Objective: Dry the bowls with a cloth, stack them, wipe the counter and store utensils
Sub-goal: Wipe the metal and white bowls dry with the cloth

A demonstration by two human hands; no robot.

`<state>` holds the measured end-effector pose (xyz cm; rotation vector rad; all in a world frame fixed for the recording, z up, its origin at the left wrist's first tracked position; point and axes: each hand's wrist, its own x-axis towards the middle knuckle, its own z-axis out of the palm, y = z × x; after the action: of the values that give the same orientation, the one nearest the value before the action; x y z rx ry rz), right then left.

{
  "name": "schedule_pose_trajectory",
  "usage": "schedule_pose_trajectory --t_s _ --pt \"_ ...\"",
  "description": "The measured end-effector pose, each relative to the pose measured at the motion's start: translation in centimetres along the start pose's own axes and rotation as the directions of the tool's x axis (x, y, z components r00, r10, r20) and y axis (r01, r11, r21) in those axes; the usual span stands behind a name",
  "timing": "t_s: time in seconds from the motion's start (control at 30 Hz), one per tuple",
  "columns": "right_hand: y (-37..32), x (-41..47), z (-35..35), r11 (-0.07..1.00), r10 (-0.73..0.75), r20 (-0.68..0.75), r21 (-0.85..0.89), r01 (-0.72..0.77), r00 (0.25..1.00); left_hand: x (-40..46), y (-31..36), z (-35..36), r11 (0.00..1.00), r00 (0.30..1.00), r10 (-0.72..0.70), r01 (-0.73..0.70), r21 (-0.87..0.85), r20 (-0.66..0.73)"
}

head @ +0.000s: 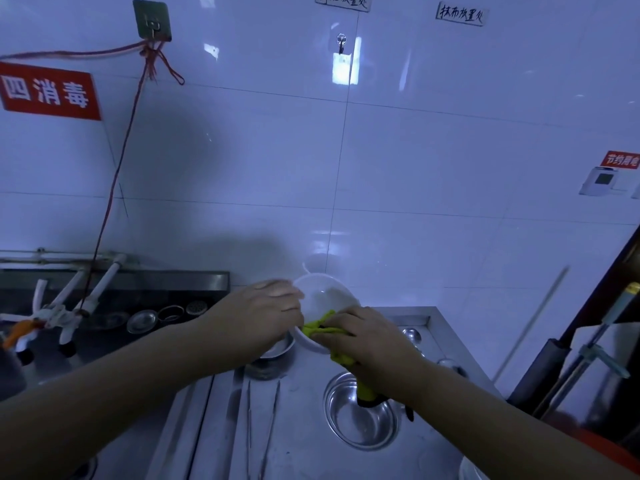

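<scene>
- White tiled wall (415, 168) behind a steel counter (304, 427); red sign (48, 93) at upper left, hook (152, 20) with red string (114, 174) beside it.
- Sink (114, 323) at left, holding white taps (100, 289) and round strainers (142, 321).
- White bowl (322, 299): raised above the counter, tilted toward the camera.
- Left hand (266, 317): grip curled round the bowl's left rim.
- Right hand (360, 337): grip closed on a yellow cloth (320, 329), pressing it against the bowl's lower rim; cloth tail hangs below the wrist.
- Steel bowl (360, 414): on the counter, under the right forearm.
- Smaller steel bowl (277, 348): below the left hand.
- Tongs (263, 427): flat on the counter, left of the steel bowl.
</scene>
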<state>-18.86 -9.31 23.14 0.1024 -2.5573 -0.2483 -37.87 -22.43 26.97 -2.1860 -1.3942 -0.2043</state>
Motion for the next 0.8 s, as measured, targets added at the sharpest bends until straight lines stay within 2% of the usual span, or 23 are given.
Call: schedule_pose_trajectory --t_s 0.1,0.13,0.17,0.2,0.23,0.27,0.3,0.37,0.4,0.43,0.47,0.53,0.6,0.7,0.8 --pt "0.1 -0.8 -0.2 0.999 0.007 -0.067 0.044 -0.004 0.998 -0.1 -0.3 0.4 0.999 1.0 0.0 0.001 -0.04 0.021" --pt "0.1 -1.2 -0.2 0.995 0.053 -0.135 0.088 -0.041 0.989 -0.5 -0.3 0.6 0.989 0.998 -0.046 0.05 -0.137 0.03" --pt "0.1 -1.6 -0.2 0.985 0.127 -0.219 0.144 -0.097 0.967 -0.9 -0.2 0.8 0.939 0.989 -0.139 0.148 -0.31 0.051" --pt "0.1 -1.8 -0.2 0.966 0.221 -0.301 0.2 -0.165 0.928 -1.2 0.0 1.0 0.825 0.958 -0.267 0.283 -0.489 0.102" --pt "0.0 -1.8 -0.1 0.941 0.311 -0.368 0.246 -0.231 0.876 -1.4 0.5 1.2 0.653 0.907 -0.377 0.403 -0.641 0.186" --pt "-0.2 -1.7 -0.1 0.916 0.386 -0.418 0.279 -0.288 0.823 -1.4 1.2 1.3 0.463 0.853 -0.457 0.471 -0.751 0.253" --pt "-0.4 -1.4 0.1 0.892 0.445 -0.452 0.307 -0.333 0.773 -1.2 2.1 1.5 0.266 0.803 -0.517 0.48 -0.836 0.297" --pt "-1.1 -0.6 0.4 0.844 0.532 -0.462 0.358 -0.399 0.709 -0.2 3.9 1.8 -0.122 0.725 -0.593 0.35 -0.929 0.35" --pt "-1.4 -0.3 0.7 0.836 0.545 -0.454 0.361 -0.414 0.705 0.3 4.6 1.9 -0.284 0.697 -0.612 0.248 -0.926 0.374" --pt "-1.8 -0.1 1.0 0.849 0.526 -0.452 0.332 -0.411 0.721 0.8 5.1 2.0 -0.389 0.673 -0.627 0.165 -0.906 0.392" --pt "-2.1 0.0 1.4 0.872 0.487 -0.451 0.29 -0.393 0.748 1.2 5.4 2.2 -0.444 0.652 -0.64 0.117 -0.888 0.406" --pt "-2.5 0.1 1.7 0.89 0.454 -0.44 0.272 -0.367 0.775 1.7 5.7 2.4 -0.479 0.634 -0.655 0.074 -0.875 0.412" --pt "-2.5 0.2 1.6 0.901 0.431 -0.464 0.263 -0.345 0.774 2.0 5.8 2.8 -0.496 0.659 -0.638 0.044 -0.867 0.398" --pt "-2.4 0.4 1.6 0.918 0.396 -0.5 0.204 -0.34 0.77 2.2 5.9 3.1 -0.474 0.716 -0.601 0.039 -0.88 0.355" --pt "-2.1 0.7 1.4 0.907 0.422 -0.474 0.23 -0.354 0.773 2.7 5.6 3.1 -0.43 0.734 -0.592 0.061 -0.901 0.332"
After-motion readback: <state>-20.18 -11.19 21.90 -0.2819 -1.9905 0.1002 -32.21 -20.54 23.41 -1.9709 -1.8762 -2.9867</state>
